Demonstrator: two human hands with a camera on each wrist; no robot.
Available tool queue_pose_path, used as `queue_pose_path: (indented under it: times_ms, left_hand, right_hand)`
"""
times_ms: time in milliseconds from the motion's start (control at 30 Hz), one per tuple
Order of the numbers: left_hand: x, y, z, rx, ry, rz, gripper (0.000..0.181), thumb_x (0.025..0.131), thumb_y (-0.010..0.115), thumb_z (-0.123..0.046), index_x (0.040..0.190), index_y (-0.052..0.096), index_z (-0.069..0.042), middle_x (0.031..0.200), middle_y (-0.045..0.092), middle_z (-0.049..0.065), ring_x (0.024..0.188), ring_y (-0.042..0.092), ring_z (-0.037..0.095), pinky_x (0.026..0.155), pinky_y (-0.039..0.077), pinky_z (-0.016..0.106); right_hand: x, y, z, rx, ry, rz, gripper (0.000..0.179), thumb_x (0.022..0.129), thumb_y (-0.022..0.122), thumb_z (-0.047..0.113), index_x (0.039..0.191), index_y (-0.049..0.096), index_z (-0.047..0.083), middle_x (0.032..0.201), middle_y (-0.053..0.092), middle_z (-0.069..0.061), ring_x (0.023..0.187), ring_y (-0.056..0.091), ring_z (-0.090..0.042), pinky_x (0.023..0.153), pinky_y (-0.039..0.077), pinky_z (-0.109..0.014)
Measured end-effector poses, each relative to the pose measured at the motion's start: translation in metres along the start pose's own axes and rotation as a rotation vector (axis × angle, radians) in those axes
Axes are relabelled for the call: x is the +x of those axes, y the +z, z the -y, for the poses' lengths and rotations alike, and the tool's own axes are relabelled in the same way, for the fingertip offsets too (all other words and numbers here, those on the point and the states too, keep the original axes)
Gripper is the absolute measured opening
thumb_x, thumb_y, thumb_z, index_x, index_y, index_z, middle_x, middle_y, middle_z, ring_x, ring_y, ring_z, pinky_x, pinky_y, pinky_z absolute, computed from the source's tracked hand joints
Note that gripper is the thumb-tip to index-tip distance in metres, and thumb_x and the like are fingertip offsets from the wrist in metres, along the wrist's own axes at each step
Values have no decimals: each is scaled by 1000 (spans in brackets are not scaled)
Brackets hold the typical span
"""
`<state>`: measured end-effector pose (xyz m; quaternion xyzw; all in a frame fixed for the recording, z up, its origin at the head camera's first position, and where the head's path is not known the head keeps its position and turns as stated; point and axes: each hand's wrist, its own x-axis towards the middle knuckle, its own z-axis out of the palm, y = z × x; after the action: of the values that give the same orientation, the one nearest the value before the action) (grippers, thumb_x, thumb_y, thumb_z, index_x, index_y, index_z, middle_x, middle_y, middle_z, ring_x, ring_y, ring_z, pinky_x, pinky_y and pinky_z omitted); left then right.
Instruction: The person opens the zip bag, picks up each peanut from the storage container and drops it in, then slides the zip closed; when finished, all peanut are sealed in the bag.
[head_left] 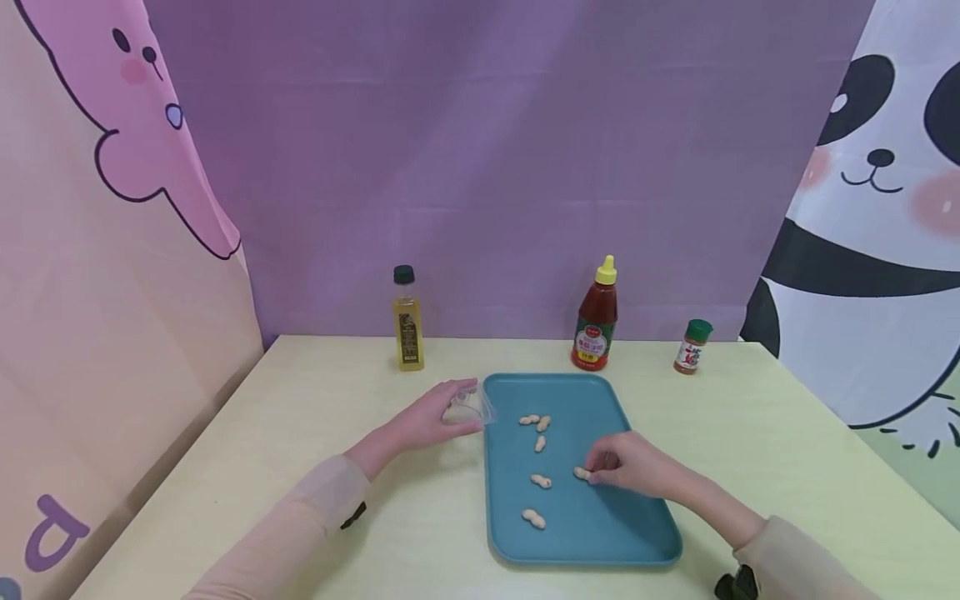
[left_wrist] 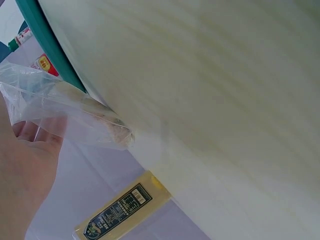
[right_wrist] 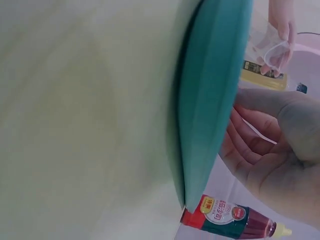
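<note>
A blue-green tray (head_left: 577, 546) lies on the table with several unshelled peanuts (head_left: 541, 481) scattered over its left and middle part. Over the tray's right half, my right hand (head_left: 633, 462) pinches one peanut (head_left: 581, 473) between thumb and fingertips. My left hand (head_left: 442, 412) grips a clear plastic bag (head_left: 480, 402) by the tray's upper left edge. The bag's mouth faces the tray, and in the left wrist view pale tan contents (left_wrist: 120, 132) show through its film. In the right wrist view the tray's wall (right_wrist: 210, 100) hides the right fingertips.
Behind the tray stand a bottle of yellow oil (head_left: 408, 325) at left and a red sauce bottle (head_left: 596, 321) with a yellow cap. A small green-capped spice jar (head_left: 692, 346) stands farther right. A purple cloth backdrop (head_left: 487, 167) rises at the table's far edge.
</note>
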<state>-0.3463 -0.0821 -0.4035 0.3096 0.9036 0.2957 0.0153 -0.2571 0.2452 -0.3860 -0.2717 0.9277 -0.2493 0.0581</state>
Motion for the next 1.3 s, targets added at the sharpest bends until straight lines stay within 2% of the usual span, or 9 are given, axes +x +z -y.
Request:
queue_pose_path:
  times_ms: [233, 400, 667, 833, 933, 1100, 1300]
  left_hand:
    - [-1, 0, 2, -11, -8, 2, 78, 84, 62, -53, 147, 31, -18, 148, 38, 1, 137, 34, 21, 112, 31, 40]
    - [-2, 1, 4, -16, -8, -2, 79, 84, 62, -54, 146, 31, -18, 148, 38, 1, 137, 33, 21, 112, 31, 41]
    - [-1, -1, 2, -29, -14, -1, 80, 83, 61, -57, 147, 30, -19, 148, 38, 0, 136, 35, 21, 111, 33, 41]
    - [0, 0, 2, -27, -16, -7, 80, 83, 61, -56, 147, 31, -19, 147, 39, 0, 136, 35, 21, 111, 32, 42]
    - [0, 0, 2, -25, -19, -5, 80, 83, 62, -56, 147, 30, -19, 148, 39, 0, 136, 34, 21, 111, 32, 41]
    - [1, 0, 2, -25, -10, -6, 79, 83, 62, -55, 147, 31, -19, 147, 39, 0, 136, 34, 21, 111, 32, 41]
    - [1, -1, 2, -15, 0, -18, 78, 84, 63, -52, 146, 32, -18, 147, 39, 0, 136, 35, 21, 111, 32, 40]
  right_hand:
    - [0, -4, -2, 13, 36, 7, 11, 83, 70, 18, 91, 69, 9, 82, 66, 4, 68, 54, -4, 60, 49, -18]
    - [-1, -3, -4, 5, 19, 19, 14, 83, 70, 21, 91, 72, 10, 85, 65, 4, 73, 55, -4, 63, 50, -18]
    - [0, -4, -6, -8, -33, 32, 9, 82, 71, 20, 85, 73, 12, 79, 60, 6, 71, 54, -2, 62, 50, -18]
    - [1, -7, -7, -3, -25, 47, 8, 83, 71, 21, 85, 71, 13, 80, 62, 7, 70, 54, -1, 62, 50, -18]
    - [1, -9, -6, -4, -28, 30, 9, 84, 70, 22, 85, 71, 13, 79, 65, 8, 68, 53, 0, 61, 49, -18]
    - [4, -14, -1, -20, -36, -42, 12, 85, 69, 22, 86, 70, 11, 75, 66, 6, 62, 51, 0, 57, 48, -18]
    - [18, -21, 7, -36, -28, -104, 15, 84, 69, 22, 89, 70, 8, 77, 68, 2, 62, 55, -2, 57, 50, -17]
